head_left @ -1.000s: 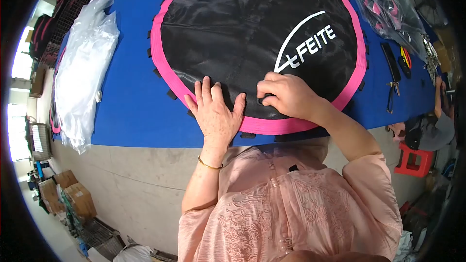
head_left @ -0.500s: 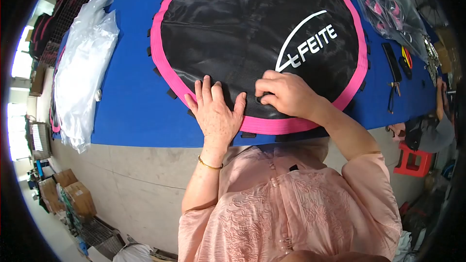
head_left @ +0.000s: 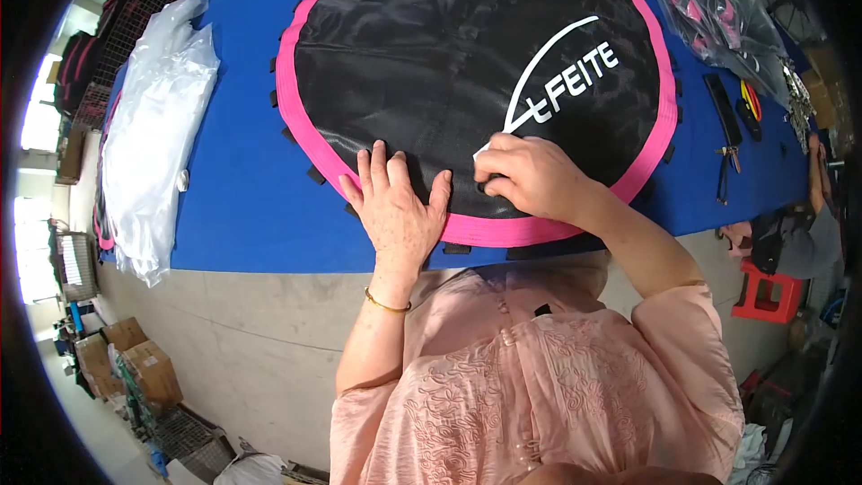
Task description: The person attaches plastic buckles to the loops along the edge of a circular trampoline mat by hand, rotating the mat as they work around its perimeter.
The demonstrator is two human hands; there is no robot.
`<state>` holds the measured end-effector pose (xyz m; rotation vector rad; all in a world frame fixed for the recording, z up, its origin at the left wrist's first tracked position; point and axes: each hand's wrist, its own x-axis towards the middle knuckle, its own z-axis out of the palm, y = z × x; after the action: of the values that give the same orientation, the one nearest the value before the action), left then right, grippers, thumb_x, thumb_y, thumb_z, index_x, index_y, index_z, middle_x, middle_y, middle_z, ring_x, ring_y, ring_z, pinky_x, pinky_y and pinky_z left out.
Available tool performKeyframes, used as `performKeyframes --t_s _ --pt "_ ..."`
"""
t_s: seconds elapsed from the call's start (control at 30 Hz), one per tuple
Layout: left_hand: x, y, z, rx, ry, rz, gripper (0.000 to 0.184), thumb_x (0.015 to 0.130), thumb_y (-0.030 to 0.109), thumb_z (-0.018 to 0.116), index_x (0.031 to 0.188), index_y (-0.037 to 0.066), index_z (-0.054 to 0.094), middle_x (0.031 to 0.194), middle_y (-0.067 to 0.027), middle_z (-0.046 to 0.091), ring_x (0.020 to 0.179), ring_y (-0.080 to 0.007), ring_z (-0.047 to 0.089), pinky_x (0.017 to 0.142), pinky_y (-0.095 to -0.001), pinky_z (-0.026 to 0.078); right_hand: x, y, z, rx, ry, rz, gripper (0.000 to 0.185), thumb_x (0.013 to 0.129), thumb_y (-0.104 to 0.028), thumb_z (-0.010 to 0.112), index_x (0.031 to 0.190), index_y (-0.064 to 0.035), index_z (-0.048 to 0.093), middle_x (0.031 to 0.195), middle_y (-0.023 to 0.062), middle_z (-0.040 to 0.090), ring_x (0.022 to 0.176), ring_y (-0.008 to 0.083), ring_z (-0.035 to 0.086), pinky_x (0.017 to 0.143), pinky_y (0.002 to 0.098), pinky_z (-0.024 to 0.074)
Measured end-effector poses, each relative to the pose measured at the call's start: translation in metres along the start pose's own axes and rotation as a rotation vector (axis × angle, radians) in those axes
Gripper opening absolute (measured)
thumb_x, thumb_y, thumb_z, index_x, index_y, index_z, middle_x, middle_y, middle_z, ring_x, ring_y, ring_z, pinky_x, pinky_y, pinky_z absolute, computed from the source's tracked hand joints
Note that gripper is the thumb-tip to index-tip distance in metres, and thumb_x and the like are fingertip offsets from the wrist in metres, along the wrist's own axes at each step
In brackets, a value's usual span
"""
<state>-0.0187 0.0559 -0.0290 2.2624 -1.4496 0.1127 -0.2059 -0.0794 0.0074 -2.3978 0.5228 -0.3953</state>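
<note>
A round black trampoline mat (head_left: pixel 404 54) with a pink border, white "FEITE" lettering and black tabs round its edge lies flat before me. My left hand (head_left: pixel 395 207) rests on its near edge, fingers spread over the black fabric and the pink band. To the right of it, my right hand (head_left: pixel 530 175) is closed in a pinch against the mat, by the lower end of the white printed line. Something dark shows between thumb and fingers there; whether it is mat fabric or a separate small item, I cannot tell.
Under the mat is a blue table (head_left: pixel 242 171). Clear plastic bags (head_left: pixel 162 135) lie left; a bag with pink and black pieces (head_left: pixel 709 9) lies far right. Beside it are yellow-and-red-handled snips (head_left: pixel 750 108) and a black strip (head_left: pixel 723 110). A red stool (head_left: pixel 768 292) and another person (head_left: pixel 808 238) are right.
The lower tip of the white printed line now shows beside my right fingers, which have shifted slightly downward. My left hand keeps its place on the mat.
</note>
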Motion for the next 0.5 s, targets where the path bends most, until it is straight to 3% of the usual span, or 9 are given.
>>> performKeyframes --t_s 0.2,0.37,0.5 --pt "0.0 -0.001 0.001 -0.004 -0.005 0.002 0.069 0.092 0.055 0.073 0.13 -0.002 0.065 0.154 -0.0256 0.054 0.151 -0.0446 0.04 0.125 -0.068 0.021 -0.027 -0.005 -0.011 -0.131 -0.076 0.125 0.01 0.086 -0.013 0.076 0.095 -0.0101 0.071 0.093 0.0081 0.066 0.086 0.0306 0.069 0.077 0.0429 0.0549" --pt "0.0 0.001 0.0 0.014 -0.02 -0.001 0.069 0.092 0.054 0.073 0.13 -0.002 0.065 0.154 -0.0257 0.053 0.152 -0.0444 0.039 0.124 -0.0683 0.021 -0.008 0.001 0.001 0.04 0.071 0.023 0.011 0.086 -0.012 0.077 0.095 -0.0086 0.072 0.093 0.0087 0.066 0.084 0.0313 0.069 0.076 0.0435 0.0553" --pt "0.0 0.001 0.0 0.004 -0.011 -0.003 0.069 0.092 0.054 0.073 0.13 -0.003 0.065 0.153 -0.0259 0.054 0.151 -0.0445 0.04 0.124 -0.0683 0.022 -0.014 0.002 -0.004 0.024 0.046 0.013 0.011 0.085 -0.011 0.077 0.094 -0.0082 0.071 0.093 0.0092 0.066 0.083 0.0318 0.069 0.075 0.0437 0.0555"
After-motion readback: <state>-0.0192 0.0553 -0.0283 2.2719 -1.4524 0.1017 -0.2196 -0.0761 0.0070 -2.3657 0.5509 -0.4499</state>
